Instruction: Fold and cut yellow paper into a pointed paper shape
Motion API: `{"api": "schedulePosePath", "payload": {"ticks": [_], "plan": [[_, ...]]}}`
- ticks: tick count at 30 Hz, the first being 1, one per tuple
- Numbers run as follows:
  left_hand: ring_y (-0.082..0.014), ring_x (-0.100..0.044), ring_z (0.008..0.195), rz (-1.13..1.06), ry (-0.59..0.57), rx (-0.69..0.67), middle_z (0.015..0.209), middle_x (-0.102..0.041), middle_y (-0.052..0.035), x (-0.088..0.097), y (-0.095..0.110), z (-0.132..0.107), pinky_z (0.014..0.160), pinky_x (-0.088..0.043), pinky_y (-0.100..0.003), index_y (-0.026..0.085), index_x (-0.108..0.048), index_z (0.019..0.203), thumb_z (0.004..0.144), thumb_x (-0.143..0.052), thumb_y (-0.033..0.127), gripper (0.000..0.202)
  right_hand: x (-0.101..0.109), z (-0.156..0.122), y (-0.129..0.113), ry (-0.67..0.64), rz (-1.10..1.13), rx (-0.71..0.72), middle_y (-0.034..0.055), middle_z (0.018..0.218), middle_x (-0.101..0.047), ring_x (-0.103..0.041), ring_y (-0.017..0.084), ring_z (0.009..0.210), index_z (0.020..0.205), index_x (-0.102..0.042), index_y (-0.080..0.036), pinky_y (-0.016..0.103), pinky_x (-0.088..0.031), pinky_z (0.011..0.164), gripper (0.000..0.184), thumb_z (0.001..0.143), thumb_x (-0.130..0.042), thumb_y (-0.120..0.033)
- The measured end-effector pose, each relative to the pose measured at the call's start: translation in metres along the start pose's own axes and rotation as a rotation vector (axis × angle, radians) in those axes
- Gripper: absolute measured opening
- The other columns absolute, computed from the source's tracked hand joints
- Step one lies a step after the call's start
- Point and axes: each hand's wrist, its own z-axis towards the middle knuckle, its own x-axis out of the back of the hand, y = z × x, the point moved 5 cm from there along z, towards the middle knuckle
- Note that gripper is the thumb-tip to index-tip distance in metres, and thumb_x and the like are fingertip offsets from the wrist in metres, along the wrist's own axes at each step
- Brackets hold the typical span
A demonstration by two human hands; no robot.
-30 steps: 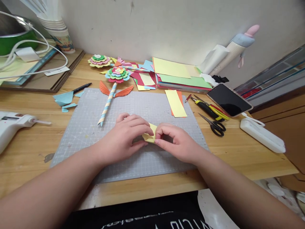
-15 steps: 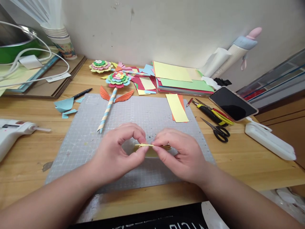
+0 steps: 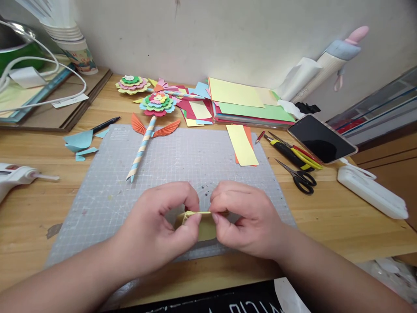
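A piece of yellow paper with a narrow fold along its upper edge is held over the grey cutting mat. My left hand pinches that edge between thumb and fingers, near its left end. Close beside it, my right hand pinches the same edge; its fingers cover the right part of the paper. Beyond the hands lies a paper flower on a striped blue and cream stem, with pleated orange leaves.
Yellow and orange strips lie at the mat's right. Black scissors, a utility knife and a phone are farther right. A white glue gun and blue scraps are left. Coloured paper is stacked by the wall.
Both hands have come slightly lower and nearer with the yellow paper. The paper has tilted, so more of its face shows below the folded edge. The view has shifted a little.
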Motion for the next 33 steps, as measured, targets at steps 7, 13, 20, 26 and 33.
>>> {"api": "schedulePosePath", "payload": {"ticks": [7,13,20,26,33], "plan": [[-0.0104,-0.053,0.058,-0.123,0.046,0.122,0.064,-0.058,0.0031,0.013,-0.009,-0.001,0.051,-0.042,-0.023,0.020,-0.055,0.067,0.081,-0.056,0.017,0.014,0.019,0.000,0.013,0.002,0.047,-0.066,-0.0034,0.061,-0.049,-0.046,0.010,0.056,0.064,-0.048,-0.021,0.025,-0.037,0.050,0.019,0.068,-0.049,-0.003],[-0.0102,-0.055,0.062,-0.171,0.160,0.174,0.068,-0.060,0.0028,0.020,-0.019,0.004,0.052,-0.044,-0.021,0.020,-0.058,0.070,0.084,-0.059,0.021,0.013,0.033,-0.002,0.031,0.117,0.199,-0.203,-0.0016,0.070,-0.055,-0.052,0.012,0.063,0.075,-0.056,-0.022,0.027,-0.043,0.056,0.014,0.081,-0.052,-0.010],[-0.0133,-0.059,0.070,-0.044,0.085,0.092,0.074,-0.063,0.0006,0.008,-0.014,0.002,0.062,-0.047,-0.027,0.020,-0.062,0.080,0.086,-0.060,0.024,0.008,0.005,-0.007,0.023,0.014,0.177,-0.225,-0.0027,0.069,-0.059,-0.053,0.010,0.062,0.082,-0.062,-0.020,0.023,-0.042,0.056,0.011,0.090,-0.056,-0.018],[-0.0123,-0.058,0.071,-0.055,0.070,-0.061,0.075,-0.061,0.0014,0.011,-0.003,0.000,0.064,-0.047,-0.027,0.020,-0.058,0.082,0.089,-0.056,0.018,0.007,0.011,-0.009,0.021,0.090,0.250,-0.167,-0.0006,0.073,-0.063,-0.057,0.011,0.065,0.082,-0.063,-0.020,0.024,-0.045,0.058,0.010,0.090,-0.058,-0.016],[-0.0099,-0.053,0.064,0.016,-0.023,-0.169,0.069,-0.057,0.0028,0.008,0.005,-0.001,0.059,-0.044,-0.024,0.020,-0.057,0.079,0.089,-0.052,0.011,0.013,0.010,-0.008,0.017,0.014,0.311,-0.140,-0.0009,0.068,-0.059,-0.055,0.012,0.061,0.077,-0.060,-0.021,0.025,-0.044,0.055,0.012,0.087,-0.057,-0.015]]}}
